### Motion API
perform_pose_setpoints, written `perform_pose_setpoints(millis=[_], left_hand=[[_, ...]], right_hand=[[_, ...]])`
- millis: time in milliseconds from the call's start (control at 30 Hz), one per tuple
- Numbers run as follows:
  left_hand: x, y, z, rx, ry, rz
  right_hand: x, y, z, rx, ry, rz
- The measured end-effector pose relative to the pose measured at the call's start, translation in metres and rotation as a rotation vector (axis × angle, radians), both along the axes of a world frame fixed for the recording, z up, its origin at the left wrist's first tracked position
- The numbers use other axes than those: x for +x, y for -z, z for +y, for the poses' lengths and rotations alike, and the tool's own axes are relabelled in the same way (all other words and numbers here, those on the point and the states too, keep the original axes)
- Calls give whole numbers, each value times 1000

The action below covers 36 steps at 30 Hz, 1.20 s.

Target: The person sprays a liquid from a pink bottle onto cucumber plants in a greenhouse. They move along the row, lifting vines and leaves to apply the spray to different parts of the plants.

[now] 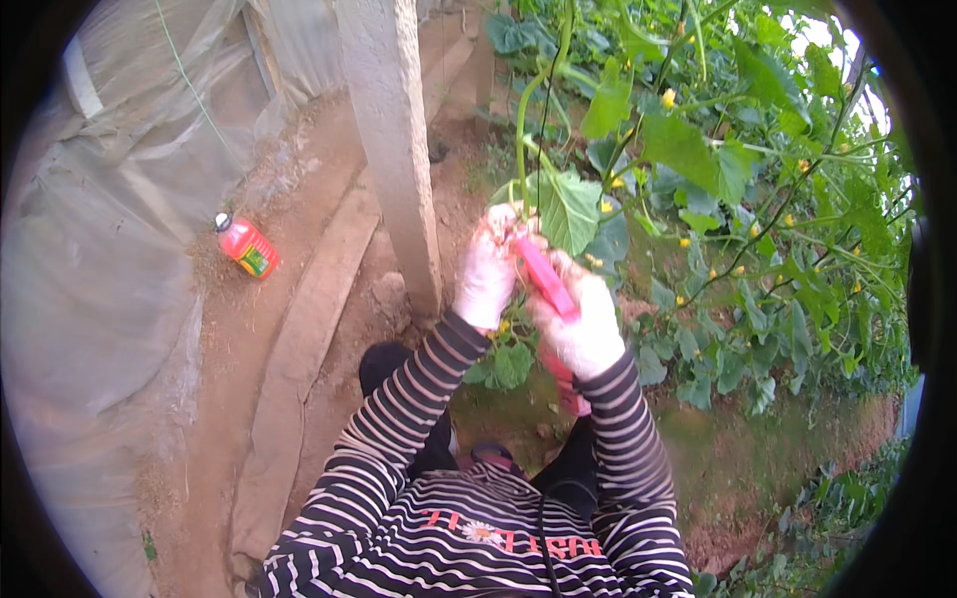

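Note:
My right hand (583,321), in a pale glove, is closed around a pink hand tool (546,276), whose head points up and left at a vine stem; its exact kind is unclear. My left hand (484,273), also in a pale, stained glove, meets the tool's head at the green vine stem (522,142), with its fingers around the stem. A dark string (543,119) runs upward beside that stem. A broad leaf (572,213) hangs just right of my fingertips. Both gloves are overexposed, so finger detail is partly lost.
A concrete post (396,149) stands left of my hands. Beyond it lie a long plank-like strip (314,321) and a bottle of red liquid (248,247) on the soil. Plastic sheeting (97,299) covers the left side. Flowering vines (748,164) fill the right.

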State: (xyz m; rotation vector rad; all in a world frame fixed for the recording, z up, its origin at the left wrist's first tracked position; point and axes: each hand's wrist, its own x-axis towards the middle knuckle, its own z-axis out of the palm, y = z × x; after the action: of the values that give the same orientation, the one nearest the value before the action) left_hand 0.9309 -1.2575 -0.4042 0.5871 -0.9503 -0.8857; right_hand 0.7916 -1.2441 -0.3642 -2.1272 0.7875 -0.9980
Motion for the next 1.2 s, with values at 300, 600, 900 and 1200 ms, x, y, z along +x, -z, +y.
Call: perform_pose_setpoints(millis=[300,600,900,1200], left_hand=[[43,9,-8,65,-187,-112],[86,-4,-2,226,-206,-340],[101,-59,16,-18,-550,-474],[-28,-208,-47,-461,-253,-623]], right_hand=[[-20,21,27,305,-101,-408],[-47,32,28,317,-136,-470],[-82,12,32,-2,51,-395],[-121,22,8,0,59,-324]])
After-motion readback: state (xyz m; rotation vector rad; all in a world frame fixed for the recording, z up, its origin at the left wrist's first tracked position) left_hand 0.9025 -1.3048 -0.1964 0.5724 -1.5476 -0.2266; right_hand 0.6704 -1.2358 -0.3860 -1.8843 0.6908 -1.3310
